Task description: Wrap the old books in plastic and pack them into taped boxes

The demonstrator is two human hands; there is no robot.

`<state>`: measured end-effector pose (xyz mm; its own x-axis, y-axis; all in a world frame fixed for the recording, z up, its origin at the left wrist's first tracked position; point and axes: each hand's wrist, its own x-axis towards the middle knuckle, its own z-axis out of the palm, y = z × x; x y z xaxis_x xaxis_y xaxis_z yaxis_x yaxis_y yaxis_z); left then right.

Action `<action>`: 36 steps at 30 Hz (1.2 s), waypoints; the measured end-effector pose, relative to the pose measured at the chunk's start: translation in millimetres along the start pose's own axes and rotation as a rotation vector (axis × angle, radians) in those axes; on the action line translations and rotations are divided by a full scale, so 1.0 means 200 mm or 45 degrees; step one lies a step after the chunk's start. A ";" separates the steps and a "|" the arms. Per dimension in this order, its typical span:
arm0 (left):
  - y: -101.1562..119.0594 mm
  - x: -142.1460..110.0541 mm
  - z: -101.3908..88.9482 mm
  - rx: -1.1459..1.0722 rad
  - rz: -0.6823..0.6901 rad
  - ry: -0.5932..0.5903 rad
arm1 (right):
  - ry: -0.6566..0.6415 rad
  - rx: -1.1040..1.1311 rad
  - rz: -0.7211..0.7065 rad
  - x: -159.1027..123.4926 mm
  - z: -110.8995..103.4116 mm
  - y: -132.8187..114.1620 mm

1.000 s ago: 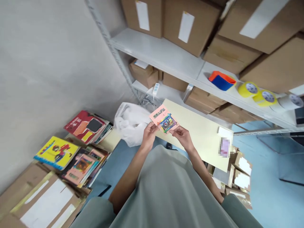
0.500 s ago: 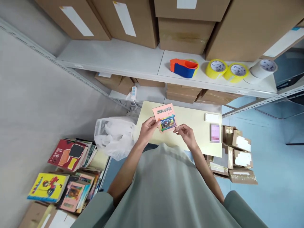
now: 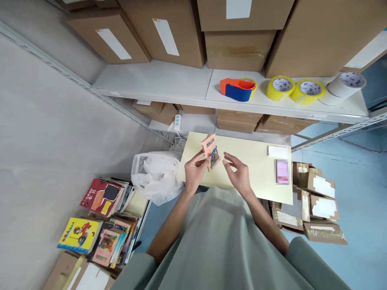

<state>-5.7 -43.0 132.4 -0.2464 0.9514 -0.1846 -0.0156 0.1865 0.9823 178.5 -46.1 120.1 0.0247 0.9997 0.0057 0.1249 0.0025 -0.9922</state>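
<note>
A small pink booklet (image 3: 210,150) with a bright picture on its cover is pinched in my left hand (image 3: 195,172), tilted so I see it nearly edge-on above the pale yellow table (image 3: 250,169). My right hand (image 3: 238,173) hovers just right of the booklet, fingers spread and apart from it, holding nothing.
A white plastic bag (image 3: 155,175) lies left of the table. Stacks of books (image 3: 101,217) sit on cartons at lower left. The shelf (image 3: 169,84) holds cardboard boxes, a tape dispenser (image 3: 237,88) and tape rolls (image 3: 279,88). Small cartons (image 3: 314,205) lie right of the table.
My right hand has let go of the booklet and opened. My left hand has turned the booklet towards edge-on. The camera has shifted slightly.
</note>
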 end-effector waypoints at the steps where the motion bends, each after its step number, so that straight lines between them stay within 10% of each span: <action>1: 0.00 -0.02 0.02 0.020 0.038 -0.007 | -0.063 0.030 0.020 -0.01 0.04 -0.02; 7: 0.00 -0.15 0.02 0.240 0.219 -0.183 | -0.146 0.088 0.105 0.02 0.16 -0.01; 13: 0.01 -0.08 -0.20 0.267 0.171 0.058 | -0.312 0.379 0.228 0.10 0.09 0.00; 18: 0.05 -0.05 -0.32 0.247 0.060 -0.095 | -0.401 0.483 0.315 0.11 0.07 -0.03; 36: -0.01 -0.06 -0.15 0.243 0.311 0.239 | -0.224 0.310 0.306 0.13 0.14 0.03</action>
<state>-31.7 -62.4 132.9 -0.3947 0.9153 0.0809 0.2425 0.0189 0.9700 152.1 -18.6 111.1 -0.1485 0.9614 -0.2315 -0.1039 -0.2480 -0.9632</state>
